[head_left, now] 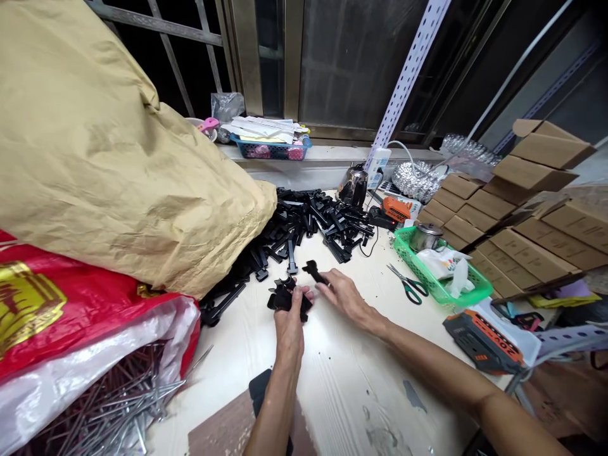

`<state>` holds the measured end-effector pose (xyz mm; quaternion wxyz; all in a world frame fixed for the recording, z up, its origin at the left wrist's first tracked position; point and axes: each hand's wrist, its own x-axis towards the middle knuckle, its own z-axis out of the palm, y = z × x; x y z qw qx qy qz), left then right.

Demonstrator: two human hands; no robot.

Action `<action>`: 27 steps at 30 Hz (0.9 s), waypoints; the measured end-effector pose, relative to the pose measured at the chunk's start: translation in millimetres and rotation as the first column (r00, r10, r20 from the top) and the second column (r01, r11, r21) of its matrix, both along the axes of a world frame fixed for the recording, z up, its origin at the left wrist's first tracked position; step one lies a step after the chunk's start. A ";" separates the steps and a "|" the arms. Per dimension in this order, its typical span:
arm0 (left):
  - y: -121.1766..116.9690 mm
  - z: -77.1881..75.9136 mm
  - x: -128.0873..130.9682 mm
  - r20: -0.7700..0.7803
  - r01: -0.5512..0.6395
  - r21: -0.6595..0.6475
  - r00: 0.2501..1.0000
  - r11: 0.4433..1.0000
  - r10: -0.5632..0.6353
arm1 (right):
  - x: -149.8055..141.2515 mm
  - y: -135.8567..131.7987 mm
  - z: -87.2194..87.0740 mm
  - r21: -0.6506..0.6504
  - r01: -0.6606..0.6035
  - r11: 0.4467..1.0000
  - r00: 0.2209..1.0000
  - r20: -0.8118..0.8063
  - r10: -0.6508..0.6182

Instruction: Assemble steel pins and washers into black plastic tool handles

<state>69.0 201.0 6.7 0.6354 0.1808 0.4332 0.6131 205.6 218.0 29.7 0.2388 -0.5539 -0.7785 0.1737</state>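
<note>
Pinching one black piece [313, 271] at its near end, my right hand [349, 294] works above a pale tabletop [351, 367]. The piece's long axis slants across my view, its broader end pointing left and away from me, its other end under my fingertips. In my left hand [291, 326], thumb and fingers are clamped on a bunch of black pieces [284, 297] that point several ways, some jutting left, others away from me.

My right forearm reaches in diagonally from the lower right, the back of the hand turned up; my left rises nearly straight from the bottom edge, thumb on top. The single piece sits beyond and to the left of my right fingertips, just past the bunch and apart from it. Farther off lies a heap of black parts [327, 218], beside a tan sack [190, 209]. To my right, scissors [411, 288] rest near a green basket [475, 291].
</note>
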 end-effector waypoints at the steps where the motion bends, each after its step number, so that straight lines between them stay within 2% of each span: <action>1: -0.1 -0.6 0.4 0.004 0.027 -0.001 1.000 1.000 -0.027 | -3.0 -0.8 3.8 -0.014 -0.097 0.995 0.995 -0.035 0.097; 3: 0.3 -0.9 -0.4 0.016 0.039 -0.005 0.999 0.999 -0.039 | -9.2 5.6 10.1 -0.043 -0.271 0.962 0.960 -0.085 0.267; 4: 0.9 -0.7 -1.5 0.013 0.015 -0.008 1.000 1.000 -0.015 | -11.8 13.1 12.0 -0.036 -0.303 0.952 0.950 -0.084 0.299; 6: 2.4 0.0 -4.6 -0.022 -0.054 -0.016 0.998 0.998 0.054 | -16.1 34.7 12.4 0.026 -0.255 0.967 0.967 0.013 0.255; 8: 3.8 0.2 -7.5 -0.085 -0.111 -0.024 0.991 0.994 0.108 | -20.0 59.9 9.2 0.114 -0.197 0.974 0.962 0.215 0.170; 11: 5.0 -2.4 -9.6 -0.172 -0.166 -0.017 0.972 0.986 0.161 | -24.5 90.4 2.4 0.148 -0.306 0.941 0.849 0.489 0.199; 13: 5.4 -5.9 -9.8 -0.230 -0.188 -0.021 0.957 0.982 0.178 | -24.6 99.7 0.2 0.148 -0.388 0.910 0.795 0.554 0.249; 14: 5.4 -7.5 -9.6 -0.256 -0.190 -0.031 0.951 0.981 0.176 | -23.7 100.1 0.3 0.162 -0.388 0.907 0.802 0.544 0.245; 16: 4.6 -9.0 -8.9 -0.288 -0.196 -0.043 0.941 0.980 0.175 | -21.2 92.1 2.3 0.208 -0.302 0.930 0.884 0.427 0.191; 19: 0.1 -5.0 -6.7 -0.262 -0.183 0.026 0.947 0.983 0.183 | -18.7 62.2 8.2 0.189 -0.133 0.973 0.988 0.098 0.116; 21: -5.0 1.5 -4.3 -0.234 -0.102 0.115 0.964 0.988 0.127 | -17.7 36.9 13.1 0.114 -0.116 0.987 0.988 -0.086 0.126; 23: -10.8 10.3 -1.3 -0.184 -0.016 0.147 0.982 0.989 0.043 | -15.3 14.1 18.5 0.048 -0.149 0.988 0.960 -0.232 0.156; 25: -16.2 21.2 0.5 -0.125 0.026 0.197 0.992 0.980 -0.001 | -12.0 -2.1 24.4 0.022 -0.198 0.980 0.930 -0.311 0.195; 27: -22.4 33.8 -2.5 -0.082 0.018 0.259 0.997 0.966 0.003 | -11.3 -11.5 30.4 0.020 -0.232 0.973 0.906 -0.360 0.224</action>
